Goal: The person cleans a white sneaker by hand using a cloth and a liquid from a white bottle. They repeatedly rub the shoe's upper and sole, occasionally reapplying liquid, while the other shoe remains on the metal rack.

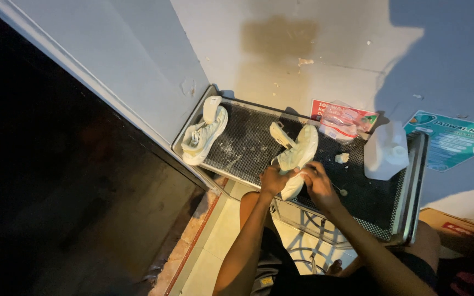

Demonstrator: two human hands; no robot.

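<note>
A pale greenish-white sneaker [298,154] lies on a dark mesh rack [248,143], its heel end toward me. My left hand [273,179] grips its near left side. My right hand [317,179] is closed on its near right side, fingers curled over the sole edge. A second matching sneaker [205,133] rests at the rack's left end, toe toward the wall, untouched.
A white plastic jug [385,151] stands at the rack's right end. A clear plastic bag [342,121] and a small white lump [342,158] lie near it. Posters [450,140] hang on the wall. A dark doorway [56,192] fills the left. Tiled floor lies below.
</note>
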